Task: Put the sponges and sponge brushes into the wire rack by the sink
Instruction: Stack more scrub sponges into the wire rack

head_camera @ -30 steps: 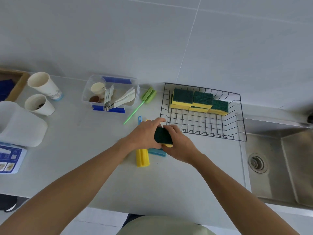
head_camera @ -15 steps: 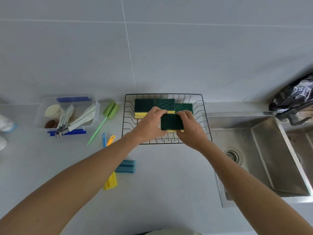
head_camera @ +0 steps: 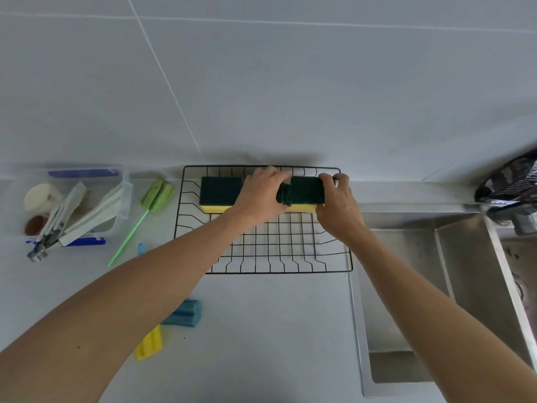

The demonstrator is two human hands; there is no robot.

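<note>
Several green-topped, yellow-backed scouring sponges (head_camera: 221,191) already line the far edge of the black wire rack (head_camera: 337,258), which sits on the pale grey bench (head_camera: 276,330) just left of the stainless-steel sink (head_camera: 406,286). Both hands are at the row's 3 o'clock end: the left hand (head_camera: 261,196) and right hand (head_camera: 338,206) are curled around one more green-and-yellow sponge (head_camera: 305,191), fingers closed on its ends as it meets the others; whether it rests fully on the wires cannot be told. Three sponge brushes remain outside, by this view: a green long-handled one (head_camera: 157,193) at the rack's 9 o'clock, and a blue one (head_camera: 186,314) and a yellow one (head_camera: 148,343) lying close together at its 7 o'clock. A clear plastic tub of oddments (head_camera: 123,199) stands farther toward 9 o'clock. The job looks past halfway.
</note>
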